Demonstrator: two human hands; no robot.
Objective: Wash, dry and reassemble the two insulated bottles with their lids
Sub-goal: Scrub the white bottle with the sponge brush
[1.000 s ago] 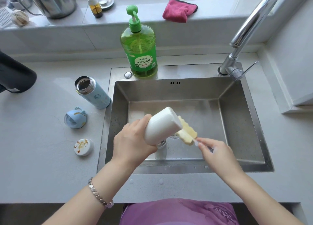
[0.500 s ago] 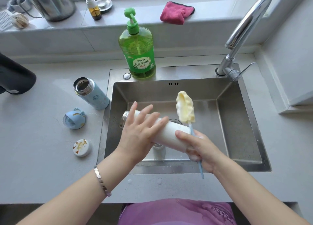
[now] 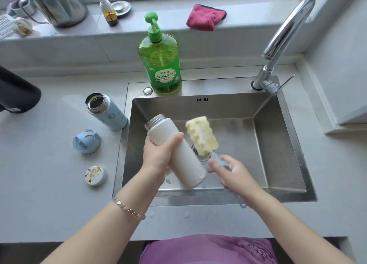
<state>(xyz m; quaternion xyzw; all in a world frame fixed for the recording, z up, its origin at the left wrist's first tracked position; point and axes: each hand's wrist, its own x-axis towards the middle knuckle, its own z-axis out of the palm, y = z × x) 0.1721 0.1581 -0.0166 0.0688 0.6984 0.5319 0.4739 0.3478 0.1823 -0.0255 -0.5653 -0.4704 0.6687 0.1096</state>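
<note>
My left hand (image 3: 158, 154) grips the white insulated bottle (image 3: 186, 164) over the sink (image 3: 278, 144), tilted with its open steel mouth up and to the left. My right hand (image 3: 230, 172) holds the handle of a sponge brush whose yellow foam head (image 3: 201, 135) stands just right of the bottle. A light blue bottle (image 3: 108, 112) stands open on the counter left of the sink. In front of it lie a blue lid (image 3: 86, 141) and a white lid with gold marks (image 3: 95, 175).
A green dish soap pump bottle (image 3: 161, 65) stands on the sink's back rim. The faucet (image 3: 286, 37) arches at the right. On the sill lie a pink cloth (image 3: 204, 17), a steel pot (image 3: 57, 7) and a small spray bottle (image 3: 108, 11). A black object (image 3: 15, 92) sits far left.
The bottle has turned from bottom-up to lying across to mouth-up at the left. My left hand regripped its upper body. The brush moved off the bottom to the bottle's right side.
</note>
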